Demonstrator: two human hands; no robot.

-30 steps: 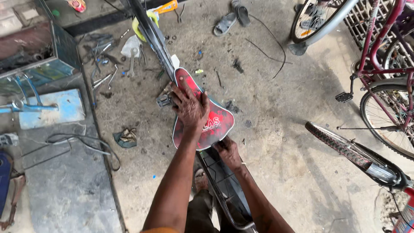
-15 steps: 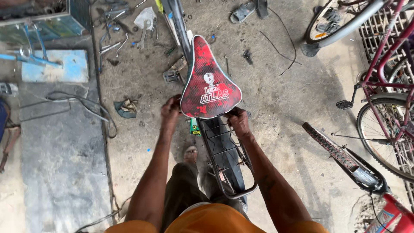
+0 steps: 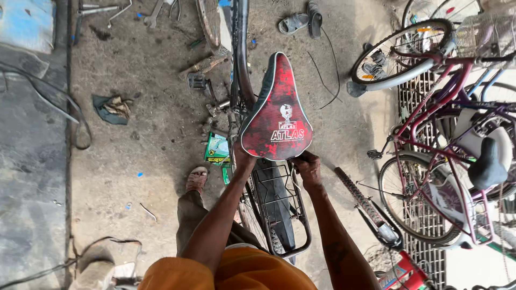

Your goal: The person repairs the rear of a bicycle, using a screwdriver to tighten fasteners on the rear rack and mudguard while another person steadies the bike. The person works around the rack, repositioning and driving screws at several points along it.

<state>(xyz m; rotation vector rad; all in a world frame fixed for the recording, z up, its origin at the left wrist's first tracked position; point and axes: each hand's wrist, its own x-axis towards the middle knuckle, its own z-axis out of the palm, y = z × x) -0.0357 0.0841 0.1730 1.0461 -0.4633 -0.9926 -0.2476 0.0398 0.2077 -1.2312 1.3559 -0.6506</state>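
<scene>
A red and black mottled bicycle saddle point(image 3: 277, 113) with a white logo sits on a black bicycle frame point(image 3: 239, 48) below me. My left hand point(image 3: 243, 159) reaches under the saddle's rear left edge, its fingers hidden beneath it. My right hand point(image 3: 307, 164) grips the rear right underside of the saddle. Behind the saddle, a black wire rear carrier point(image 3: 293, 215) runs over the rear tyre point(image 3: 274, 207) between my forearms.
Parked bicycles point(image 3: 446, 134) crowd the right side over a metal grate point(image 3: 424, 215). Spanners point(image 3: 153, 12), a rag point(image 3: 112, 107), a green packet point(image 3: 217, 149), sandals point(image 3: 301, 20) and a hose point(image 3: 64, 107) lie on the dirty concrete floor. My sandalled foot point(image 3: 196, 179) stands left of the wheel.
My left hand has come off the top of the saddle. Both hands have moved to the saddle's rear underside, and my view has shifted forward over the bicycle.
</scene>
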